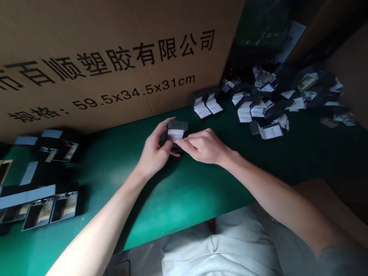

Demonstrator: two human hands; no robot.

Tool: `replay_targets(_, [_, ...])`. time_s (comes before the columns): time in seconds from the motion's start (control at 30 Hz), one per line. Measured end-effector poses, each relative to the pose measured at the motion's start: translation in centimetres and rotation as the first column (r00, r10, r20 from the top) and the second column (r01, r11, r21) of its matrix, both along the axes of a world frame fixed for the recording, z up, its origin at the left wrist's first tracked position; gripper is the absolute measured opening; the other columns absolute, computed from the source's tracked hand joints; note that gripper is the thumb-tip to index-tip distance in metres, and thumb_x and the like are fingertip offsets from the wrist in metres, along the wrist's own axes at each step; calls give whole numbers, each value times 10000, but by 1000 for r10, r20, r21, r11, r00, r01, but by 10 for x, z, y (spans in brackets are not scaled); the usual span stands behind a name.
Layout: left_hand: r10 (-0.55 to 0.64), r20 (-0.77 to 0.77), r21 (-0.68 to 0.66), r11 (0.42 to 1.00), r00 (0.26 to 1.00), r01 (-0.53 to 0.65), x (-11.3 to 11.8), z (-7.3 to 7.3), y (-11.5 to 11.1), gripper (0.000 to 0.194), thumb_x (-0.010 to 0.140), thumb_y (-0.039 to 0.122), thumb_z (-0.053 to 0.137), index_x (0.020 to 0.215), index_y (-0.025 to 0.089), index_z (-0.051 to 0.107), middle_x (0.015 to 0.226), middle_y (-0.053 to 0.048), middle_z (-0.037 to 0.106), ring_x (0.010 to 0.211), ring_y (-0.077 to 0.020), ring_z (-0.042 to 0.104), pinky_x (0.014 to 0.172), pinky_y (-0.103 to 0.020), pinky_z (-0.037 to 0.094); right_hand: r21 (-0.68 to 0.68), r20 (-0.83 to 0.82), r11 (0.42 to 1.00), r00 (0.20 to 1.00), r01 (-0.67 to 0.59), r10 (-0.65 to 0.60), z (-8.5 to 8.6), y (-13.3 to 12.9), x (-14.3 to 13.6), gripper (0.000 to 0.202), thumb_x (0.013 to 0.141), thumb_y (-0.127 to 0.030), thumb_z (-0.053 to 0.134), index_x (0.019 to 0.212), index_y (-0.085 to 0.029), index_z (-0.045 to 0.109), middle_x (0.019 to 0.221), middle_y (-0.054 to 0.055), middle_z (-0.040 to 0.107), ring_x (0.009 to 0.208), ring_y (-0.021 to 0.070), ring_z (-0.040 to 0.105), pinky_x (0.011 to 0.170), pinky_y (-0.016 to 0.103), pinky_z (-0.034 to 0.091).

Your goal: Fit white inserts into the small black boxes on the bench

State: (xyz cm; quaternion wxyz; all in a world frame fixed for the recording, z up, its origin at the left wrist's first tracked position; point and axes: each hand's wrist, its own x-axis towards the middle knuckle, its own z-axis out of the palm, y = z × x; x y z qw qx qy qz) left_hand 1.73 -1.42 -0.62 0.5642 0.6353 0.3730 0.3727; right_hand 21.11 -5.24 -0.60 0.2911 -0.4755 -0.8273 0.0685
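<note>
Small dark box [177, 132] with a white insert sits pinched between both hands. Left hand [155, 153] and right hand [205, 146] meet, arms bent inward over the green bench [184, 192].

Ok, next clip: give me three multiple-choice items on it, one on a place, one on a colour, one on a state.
1. Where is the loose pile of small boxes?
A. to the person's right
B. on their lap
C. on top of the carton

2. What colour is the table top?
A. red
B. green
C. white

3. What holds the small box?
A. left hand only
B. nothing
C. both hands

Answers: 1 A, it lies at the table's far right. 2 B, the bare surface is green. 3 C, the right hand grips it too.
</note>
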Motion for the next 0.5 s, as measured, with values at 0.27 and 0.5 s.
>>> replay_targets(0.27, [51, -37, -39, 998, 998, -53, -1, 4, 0, 737, 829, 127, 632, 1561, 206, 590, 1339, -103, 756, 732, -181, 766, 529, -259, 662, 51, -62, 999, 998, 6, -3, -2, -1, -1, 484, 1140, -417, 447, 989, -214, 860, 868, 57, 838, 741, 155, 755, 645, 277, 414])
replay_targets(0.5, [58, -40, -85, 995, 998, -61, -1, 7, 0, 755, 818, 147, 655, 1569, 204, 607, 1217, -75, 797, 681, -158, 751, 515, -250, 658, -44, -4, 999, 1000, 4, -4, -4, -1, 0, 418, 1124, -407, 491, 1461, -273, 701, 1077, 27, 857, 858, 178, 805, 698, 249, 500])
